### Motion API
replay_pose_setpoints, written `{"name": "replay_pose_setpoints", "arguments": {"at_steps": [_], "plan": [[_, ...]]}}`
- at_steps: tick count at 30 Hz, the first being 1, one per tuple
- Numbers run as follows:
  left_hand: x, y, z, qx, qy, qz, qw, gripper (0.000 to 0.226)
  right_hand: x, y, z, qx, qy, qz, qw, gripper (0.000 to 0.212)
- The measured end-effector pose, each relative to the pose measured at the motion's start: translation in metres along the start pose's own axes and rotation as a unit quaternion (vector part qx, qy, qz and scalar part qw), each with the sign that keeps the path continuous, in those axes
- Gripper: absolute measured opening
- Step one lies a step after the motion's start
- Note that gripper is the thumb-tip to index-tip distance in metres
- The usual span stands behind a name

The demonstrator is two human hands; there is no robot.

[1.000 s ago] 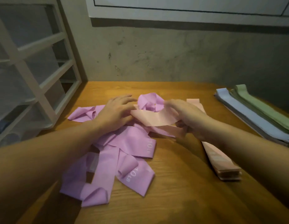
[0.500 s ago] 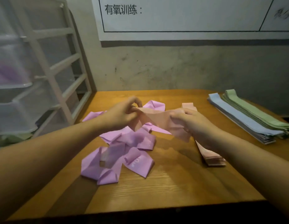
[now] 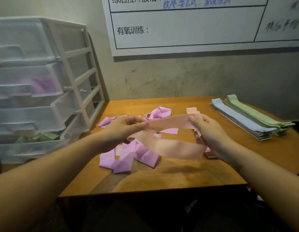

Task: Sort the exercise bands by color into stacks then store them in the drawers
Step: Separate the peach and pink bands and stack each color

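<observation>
Sorting is partway done — one peach band is up in the air, held by both hands.

The left hand (image 3: 123,126) pinches one end of the peach band (image 3: 168,144) and the right hand (image 3: 207,129) grips the other end, so the loop hangs open between them, just above the table (image 3: 179,178). A neat blue stack (image 3: 237,119) and a green stack (image 3: 255,113) lie side by side at the far right. A peach stack (image 3: 191,110) peeks out behind the right hand. The purple bands (image 3: 128,156) are a messy pile in the middle, not stacked yet. The drawers (image 3: 28,97) on the left seem to hold some purple and green already — most storing looks left to do.
</observation>
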State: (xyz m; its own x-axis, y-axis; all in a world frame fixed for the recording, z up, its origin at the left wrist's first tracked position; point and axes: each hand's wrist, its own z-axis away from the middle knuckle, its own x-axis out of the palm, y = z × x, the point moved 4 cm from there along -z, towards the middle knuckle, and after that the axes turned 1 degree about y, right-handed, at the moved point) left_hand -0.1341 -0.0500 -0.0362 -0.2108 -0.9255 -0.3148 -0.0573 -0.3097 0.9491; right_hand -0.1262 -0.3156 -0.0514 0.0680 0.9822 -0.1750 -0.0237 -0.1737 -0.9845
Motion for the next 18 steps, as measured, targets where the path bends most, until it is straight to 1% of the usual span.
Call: {"name": "replay_pose_setpoints", "arguments": {"at_steps": [3, 6, 9, 11, 14, 16, 18], "plan": [[-0.005, 0.011, 0.016, -0.005, 0.023, 0.002, 1.0, 0.017, -0.006, -0.003, 0.01, 0.002, 0.003, -0.055, 0.999, 0.024], [-0.009, 0.02, 0.027, -0.009, 0.046, 0.003, 0.999, 0.018, -0.012, -0.007, 0.018, -0.009, 0.01, -0.099, 0.995, 0.024], [-0.009, 0.027, 0.034, -0.007, 0.056, 0.016, 0.998, 0.026, -0.016, -0.011, 0.024, -0.027, 0.009, -0.082, 0.996, 0.024], [-0.009, 0.031, 0.037, -0.009, 0.06, 0.035, 0.998, 0.029, -0.016, -0.013, 0.027, -0.034, -0.007, -0.094, 0.995, 0.022], [-0.009, 0.036, 0.04, -0.012, 0.076, 0.089, 0.993, 0.025, -0.018, -0.014, 0.028, -0.049, -0.022, -0.072, 0.996, 0.02], [-0.008, 0.04, 0.042, 0.01, 0.099, 0.091, 0.991, 0.021, -0.017, -0.011, 0.028, -0.043, -0.042, -0.031, 0.998, 0.022], [-0.006, 0.047, 0.044, 0.043, 0.112, 0.085, 0.989, 0.017, -0.013, -0.007, 0.029, -0.027, -0.075, -0.015, 0.997, 0.023]]}}
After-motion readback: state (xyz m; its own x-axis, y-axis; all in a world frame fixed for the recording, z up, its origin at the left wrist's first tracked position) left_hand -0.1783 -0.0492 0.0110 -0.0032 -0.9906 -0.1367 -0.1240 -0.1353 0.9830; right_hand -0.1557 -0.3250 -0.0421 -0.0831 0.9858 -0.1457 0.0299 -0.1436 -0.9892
